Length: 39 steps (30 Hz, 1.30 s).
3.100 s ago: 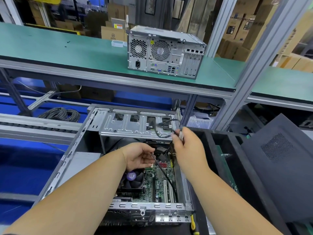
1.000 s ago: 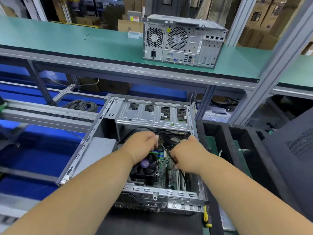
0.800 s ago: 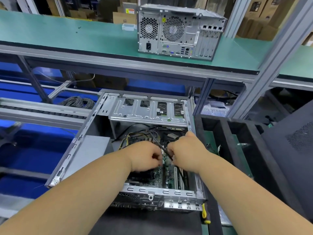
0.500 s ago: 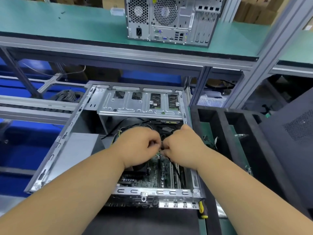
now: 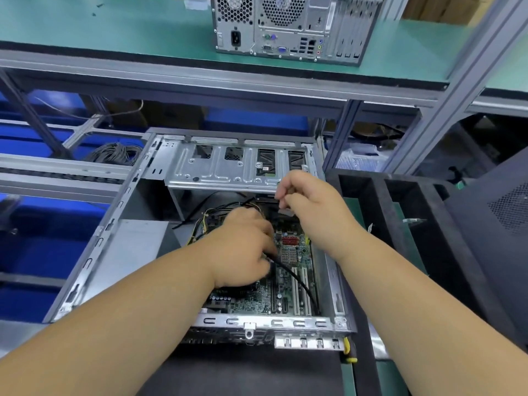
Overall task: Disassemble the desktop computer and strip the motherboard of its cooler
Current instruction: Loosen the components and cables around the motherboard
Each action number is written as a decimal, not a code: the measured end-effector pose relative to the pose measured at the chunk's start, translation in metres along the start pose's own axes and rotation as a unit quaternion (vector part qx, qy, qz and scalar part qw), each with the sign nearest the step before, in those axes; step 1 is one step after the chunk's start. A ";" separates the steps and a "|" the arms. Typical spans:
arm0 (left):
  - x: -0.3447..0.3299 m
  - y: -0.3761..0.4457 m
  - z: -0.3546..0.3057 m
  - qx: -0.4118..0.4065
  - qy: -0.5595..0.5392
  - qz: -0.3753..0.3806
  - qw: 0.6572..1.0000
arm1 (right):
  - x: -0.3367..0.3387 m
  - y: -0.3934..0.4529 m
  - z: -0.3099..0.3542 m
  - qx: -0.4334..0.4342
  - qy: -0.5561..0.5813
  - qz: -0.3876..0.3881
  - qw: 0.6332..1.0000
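Up top, the green shelf (image 5: 114, 38) carries a closed grey tower (image 5: 291, 27), rear panel facing us, ports and fan grilles showing. Below it on the bench lies the open desktop case (image 5: 137, 252), on its side with the side panel off. Inside the case: a silver drive cage (image 5: 228, 167) across the far end, and under it the green motherboard (image 5: 285, 298) flat on the case floor, white and black expansion slots running along its near right part. A black cable (image 5: 303, 284) slopes over those slots towards the near right corner. Yellow and black wires (image 5: 200, 224) curl at the board's far left edge. To the right of the case sits a black divided tray (image 5: 377, 201), with what looks like a green board standing in one slot; hard to be sure at this angle. A coil of grey cable (image 5: 117, 152) rests on the rails off to the left.

Now the hands. Left hand (image 5: 243, 250) is down in the case, covering the cooler's spot, fingers curled round the black cable's upper end. Right hand (image 5: 314, 201) is raised above the board just in front of the drive cage, fingers pressed together, pinching a small grey connector (image 5: 285, 210).
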State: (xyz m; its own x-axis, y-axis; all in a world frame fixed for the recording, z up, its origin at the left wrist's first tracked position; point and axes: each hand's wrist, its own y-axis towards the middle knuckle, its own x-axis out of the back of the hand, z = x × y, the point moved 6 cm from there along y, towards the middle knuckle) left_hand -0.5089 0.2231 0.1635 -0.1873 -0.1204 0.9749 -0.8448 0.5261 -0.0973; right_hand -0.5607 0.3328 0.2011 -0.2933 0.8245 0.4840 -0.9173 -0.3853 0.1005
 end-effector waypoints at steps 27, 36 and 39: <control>-0.077 0.056 -0.068 -0.043 -0.057 0.286 0.956 | -0.005 -0.011 -0.022 -0.048 0.209 -0.127 0.968; -0.091 0.066 -0.067 -0.027 -0.064 0.281 0.957 | -0.006 -0.011 -0.022 -0.047 0.205 -0.122 0.970; -0.093 0.067 -0.069 -0.023 -0.044 0.272 0.961 | -0.006 -0.011 -0.022 -0.047 0.199 -0.122 0.971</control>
State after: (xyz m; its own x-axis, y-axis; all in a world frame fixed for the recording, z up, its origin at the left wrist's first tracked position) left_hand -0.5133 0.3271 0.0799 -0.6384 0.1131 0.7614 -0.5872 0.5679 -0.5767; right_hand -0.5543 0.3414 0.1784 -0.1287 0.9885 0.0797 -0.9875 -0.1351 0.0817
